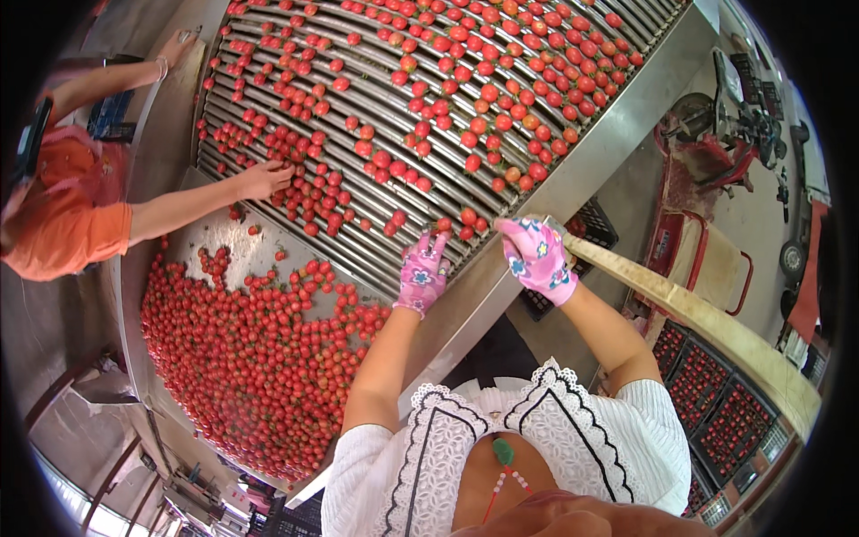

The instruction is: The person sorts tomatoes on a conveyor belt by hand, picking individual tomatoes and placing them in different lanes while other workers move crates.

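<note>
Small red cherry tomatoes [573, 67] lie scattered over a metal roller conveyor [371, 107]. My left hand [422, 276], in a pink flowered glove, is over the conveyor's near end with its fingers apart, close to a few tomatoes; nothing shows in it. In a matching glove, my right hand [540, 259] is at the metal side rail [604, 148], its fingers curled in. Whatever it may hold is hidden under the glove. Below the rollers, many tomatoes fill a metal tray [246, 242].
At the left, a person in an orange shirt [76, 210] reaches a bare hand [266, 179] among tomatoes on the rollers. A pale beam [698, 309] runs right from beside my right hand. Black crates of tomatoes [734, 421] and a red three-wheeler [680, 242] stand at the right.
</note>
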`<state>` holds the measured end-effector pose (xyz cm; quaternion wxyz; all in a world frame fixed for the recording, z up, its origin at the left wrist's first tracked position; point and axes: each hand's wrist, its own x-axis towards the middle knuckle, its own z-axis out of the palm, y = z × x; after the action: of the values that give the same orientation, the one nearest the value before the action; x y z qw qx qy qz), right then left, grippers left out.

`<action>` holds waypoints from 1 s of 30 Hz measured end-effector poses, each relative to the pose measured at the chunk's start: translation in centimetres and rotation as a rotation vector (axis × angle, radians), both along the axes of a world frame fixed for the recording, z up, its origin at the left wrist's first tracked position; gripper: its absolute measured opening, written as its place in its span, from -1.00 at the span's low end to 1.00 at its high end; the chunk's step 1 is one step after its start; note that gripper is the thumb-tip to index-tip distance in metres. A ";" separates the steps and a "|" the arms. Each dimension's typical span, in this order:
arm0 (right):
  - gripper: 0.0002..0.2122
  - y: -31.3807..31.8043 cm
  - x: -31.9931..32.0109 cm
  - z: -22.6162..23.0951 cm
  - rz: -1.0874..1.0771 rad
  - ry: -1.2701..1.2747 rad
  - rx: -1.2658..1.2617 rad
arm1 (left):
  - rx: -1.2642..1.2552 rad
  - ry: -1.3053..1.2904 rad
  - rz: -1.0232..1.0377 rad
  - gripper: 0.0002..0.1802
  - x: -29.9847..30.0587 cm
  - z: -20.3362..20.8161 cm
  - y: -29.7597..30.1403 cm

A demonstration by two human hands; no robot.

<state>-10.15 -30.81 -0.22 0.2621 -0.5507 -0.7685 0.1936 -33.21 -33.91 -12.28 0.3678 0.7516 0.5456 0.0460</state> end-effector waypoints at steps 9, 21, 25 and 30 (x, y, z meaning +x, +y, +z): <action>-0.63 -10.5 1.6 2.9 0.201 0.072 0.023 | -0.164 0.181 0.473 -0.46 -13.6 2.8 -10.1; -0.68 -12.3 -4.1 2.7 0.030 -0.115 0.007 | -0.043 0.861 1.435 -0.21 -37.9 7.1 -37.2; -0.69 -8.3 -8.2 1.6 0.115 -0.155 0.021 | -0.061 -0.067 2.373 -0.41 -40.0 5.0 -44.5; -0.73 -6.6 -10.3 -0.2 0.074 -0.244 -0.091 | -0.314 -0.646 2.504 -0.48 -40.5 2.6 -43.7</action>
<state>-20.42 -37.36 -0.46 0.1343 -0.5527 -0.8048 0.1696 -73.72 -77.60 -9.68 0.2726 -0.3603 0.7586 0.4694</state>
